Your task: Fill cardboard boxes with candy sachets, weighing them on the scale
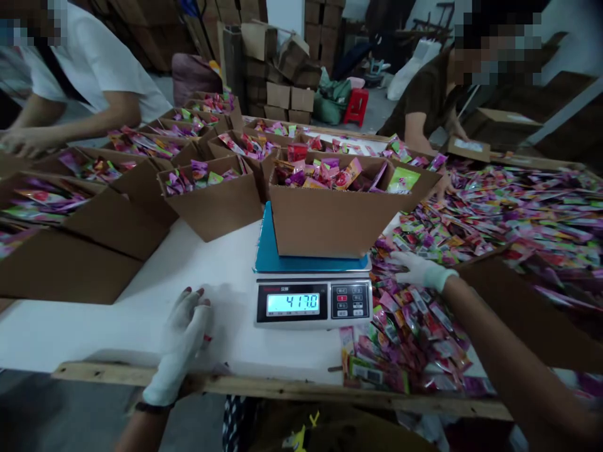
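Observation:
My left hand [181, 336], in a white glove, rests on the white table top [141, 326] near the front edge, fingers apart and holding nothing. My right hand [417, 270], also gloved, lies at the edge of a large heap of colourful foil snack packets [414, 326] and touches them. Between my hands stands a digital weighing scale [293, 304] reading 417.0. On its blue pan [282, 251] sits an open cardboard box [330, 220] holding loose packets.
Several open cartons [211, 201] of packets stand to the left and behind the scale. Co-workers reach over the table at the far left [70, 132] and far right [424, 113]. A wooden rail [282, 389] edges the table. Stacked cartons and a red stool [355, 107] stand behind.

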Available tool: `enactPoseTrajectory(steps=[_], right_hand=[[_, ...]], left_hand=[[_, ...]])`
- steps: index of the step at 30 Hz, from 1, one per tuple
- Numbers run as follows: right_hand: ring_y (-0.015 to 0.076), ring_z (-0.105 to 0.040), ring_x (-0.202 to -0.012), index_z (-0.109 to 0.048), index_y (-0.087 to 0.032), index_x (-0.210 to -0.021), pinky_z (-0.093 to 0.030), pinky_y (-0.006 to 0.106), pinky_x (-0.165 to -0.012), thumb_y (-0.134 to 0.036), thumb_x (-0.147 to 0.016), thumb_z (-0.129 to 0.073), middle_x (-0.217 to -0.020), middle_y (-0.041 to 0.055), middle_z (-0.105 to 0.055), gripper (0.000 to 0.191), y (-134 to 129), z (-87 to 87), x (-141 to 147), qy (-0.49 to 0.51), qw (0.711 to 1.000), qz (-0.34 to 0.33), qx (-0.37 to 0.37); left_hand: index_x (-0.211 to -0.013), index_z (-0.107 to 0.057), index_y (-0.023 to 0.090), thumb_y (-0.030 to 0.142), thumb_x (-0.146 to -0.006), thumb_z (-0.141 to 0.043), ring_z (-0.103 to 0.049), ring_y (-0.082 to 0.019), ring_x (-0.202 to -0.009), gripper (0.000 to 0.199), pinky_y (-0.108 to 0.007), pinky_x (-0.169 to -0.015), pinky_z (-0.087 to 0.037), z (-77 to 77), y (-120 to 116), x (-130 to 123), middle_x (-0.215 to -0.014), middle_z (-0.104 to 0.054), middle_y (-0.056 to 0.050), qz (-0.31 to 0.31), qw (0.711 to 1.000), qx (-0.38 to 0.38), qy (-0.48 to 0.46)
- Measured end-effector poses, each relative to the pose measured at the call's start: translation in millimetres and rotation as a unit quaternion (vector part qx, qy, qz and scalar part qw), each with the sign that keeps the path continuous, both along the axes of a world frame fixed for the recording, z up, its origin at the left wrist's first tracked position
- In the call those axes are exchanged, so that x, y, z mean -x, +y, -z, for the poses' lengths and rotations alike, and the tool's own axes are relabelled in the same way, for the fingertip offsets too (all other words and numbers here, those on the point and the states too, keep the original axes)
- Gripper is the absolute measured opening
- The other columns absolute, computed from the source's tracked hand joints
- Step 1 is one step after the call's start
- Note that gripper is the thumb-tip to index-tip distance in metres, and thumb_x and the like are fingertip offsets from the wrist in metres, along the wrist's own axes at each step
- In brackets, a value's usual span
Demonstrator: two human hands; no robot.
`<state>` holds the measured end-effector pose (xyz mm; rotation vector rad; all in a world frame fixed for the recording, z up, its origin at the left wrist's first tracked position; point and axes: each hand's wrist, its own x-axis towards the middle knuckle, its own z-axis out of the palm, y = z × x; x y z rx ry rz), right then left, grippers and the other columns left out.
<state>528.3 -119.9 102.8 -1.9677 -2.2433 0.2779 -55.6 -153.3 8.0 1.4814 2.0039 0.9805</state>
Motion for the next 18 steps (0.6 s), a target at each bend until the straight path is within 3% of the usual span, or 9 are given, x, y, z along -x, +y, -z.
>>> enactPoseTrajectory(steps=[2,4,6,8,10,12,14,16,18], right_hand=[[0.0256,-0.075,-0.114,-0.074,-0.017,-0.123,-0.055,0.034,-0.101,-0.044,-0.094,-0.060,-0.124,0.0134,-0.076,0.042,13,-54.2,1,0.046,0.998,-0.001,-0.047],[0.0315,-0.073,-0.119,-0.068,-0.017,-0.132,-0.056,0.048,-0.107,-0.049,-0.090,-0.066,-0.128,0.0186,-0.074,0.052,26,-115.4,16,0.131,0.977,-0.003,-0.166],[0.0299,-0.077,-0.105,-0.069,-0.019,-0.131,-0.062,0.051,-0.098,-0.044,-0.089,-0.071,-0.116,0.0157,-0.078,0.049,41,-170.5,45,0.218,0.939,-0.009,-0.267],[0.0286,-0.076,-0.105,-0.073,-0.021,-0.125,-0.062,0.048,-0.096,-0.042,-0.088,-0.074,-0.117,0.0130,-0.078,0.043,62,-207.1,84,0.206,0.933,-0.071,-0.287],[0.0288,-0.075,-0.104,-0.075,-0.024,-0.121,-0.061,0.046,-0.095,-0.039,-0.081,-0.079,-0.117,0.0091,-0.078,0.044,87,-221.1,125,0.136,0.958,-0.140,-0.208],[0.0282,-0.073,-0.102,-0.076,-0.025,-0.112,-0.060,0.042,-0.094,-0.031,-0.073,-0.084,-0.112,0.0053,-0.079,0.041,111,-218.4,158,0.064,0.975,-0.184,-0.109],[0.0251,-0.073,-0.094,-0.076,-0.023,-0.097,-0.059,0.037,-0.088,-0.026,-0.075,-0.080,-0.098,0.0030,-0.078,0.023,126,-209.7,177,0.027,0.977,-0.206,-0.050],[0.0209,-0.070,-0.080,-0.072,-0.021,-0.084,-0.057,0.033,-0.077,-0.026,-0.084,-0.071,-0.080,0.0021,-0.074,0.006,130,-203.2,181,0.030,0.979,-0.200,-0.042],[0.0179,-0.065,-0.065,-0.071,-0.019,-0.081,-0.052,0.031,-0.065,-0.029,-0.092,-0.061,-0.067,0.0014,-0.067,0.018,124,-202.7,175,0.065,0.983,-0.155,-0.070]], left_hand=[[-0.111,-0.069,0.020,0.047,-0.088,-0.054,-0.044,-0.036,-0.154,0.038,-0.054,-0.131,-0.035,0.9,-1,-1,-0.146,-0.064,-0.017,0.008,1.000,0.012,0.020],[-0.117,-0.069,0.019,0.049,-0.089,-0.053,-0.044,-0.035,-0.155,0.044,-0.052,-0.131,-0.035,1.9,-1,-1,-0.150,-0.062,-0.016,0.003,0.999,0.020,0.031],[-0.122,-0.068,0.017,0.050,-0.090,-0.049,-0.044,-0.034,-0.155,0.050,-0.052,-0.132,-0.035,4.0,0,0,-0.152,-0.060,-0.017,0.007,0.998,0.026,0.049],[-0.125,-0.068,0.015,0.049,-0.091,-0.045,-0.043,-0.033,-0.155,0.053,-0.052,-0.132,-0.034,7.3,0,1,-0.152,-0.061,-0.018,0.017,0.998,0.026,0.062],[-0.126,-0.068,0.015,0.049,-0.091,-0.045,-0.042,-0.033,-0.156,0.054,-0.051,-0.133,-0.033,11.1,0,4,-0.152,-0.061,-0.018,0.021,0.998,0.023,0.062],[-0.127,-0.068,0.014,0.050,-0.091,-0.045,-0.041,-0.033,-0.157,0.055,-0.051,-0.133,-0.033,14.9,0,9,-0.153,-0.060,-0.018,0.021,0.998,0.019,0.057],[-0.127,-0.067,0.014,0.051,-0.091,-0.046,-0.041,-0.035,-0.157,0.057,-0.053,-0.133,-0.032,18.3,1,13,-0.154,-0.059,-0.019,0.024,0.998,0.016,0.059],[-0.126,-0.068,0.015,0.053,-0.090,-0.046,-0.040,-0.036,-0.157,0.057,-0.055,-0.133,-0.032,20.7,2,17,-0.154,-0.059,-0.018,0.024,0.998,0.012,0.059],[-0.122,-0.069,0.017,0.055,-0.087,-0.047,-0.041,-0.037,-0.157,0.056,-0.057,-0.132,-0.034,21.6,3,18,-0.155,-0.058,-0.018,0.022,0.998,0.013,0.058]])
